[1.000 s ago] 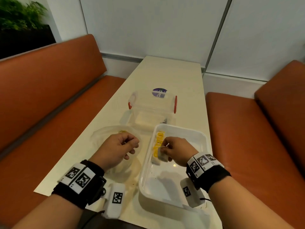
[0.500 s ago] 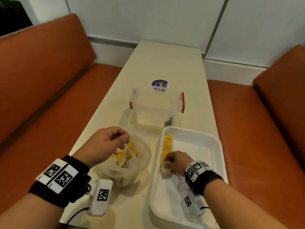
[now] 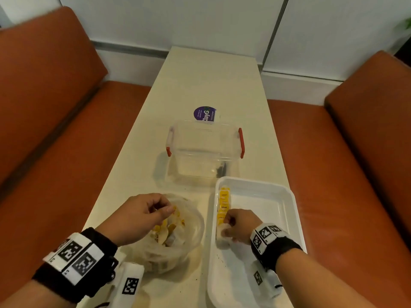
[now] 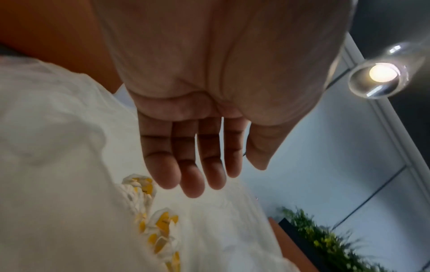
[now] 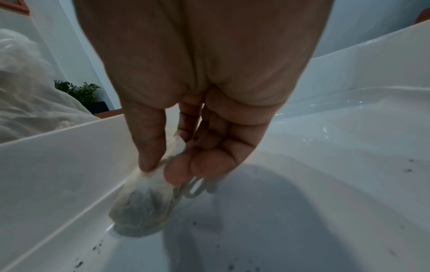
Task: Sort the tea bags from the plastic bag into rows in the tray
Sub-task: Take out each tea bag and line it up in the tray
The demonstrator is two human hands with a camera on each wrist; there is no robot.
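Note:
A clear plastic bag point(image 3: 189, 236) holding several yellow-tagged tea bags point(image 3: 165, 227) lies on the table at my left. My left hand point(image 3: 142, 215) hovers over its mouth; in the left wrist view its fingers point(image 4: 193, 176) hang straight and hold nothing above the bag's tea bags point(image 4: 160, 226). The white tray point(image 3: 287, 210) sits to the right with a row of tea bags point(image 3: 223, 205) along its left wall. My right hand point(image 3: 235, 225) pinches a tea bag point(image 5: 142, 206) by its top, and the bag's bottom touches the tray floor point(image 5: 291, 211) at the near end of the row.
A clear storage box point(image 3: 204, 152) with red latches stands beyond the bag and tray, a purple round label point(image 3: 204, 114) behind it. Orange benches point(image 3: 44, 130) flank the narrow table point(image 3: 211, 81). Dark crumbs dot the tray floor.
My left hand has lifted and its fingers have straightened over the bag. My right hand has lowered its tea bag to the tray floor at the row's near end. My head has tilted down.

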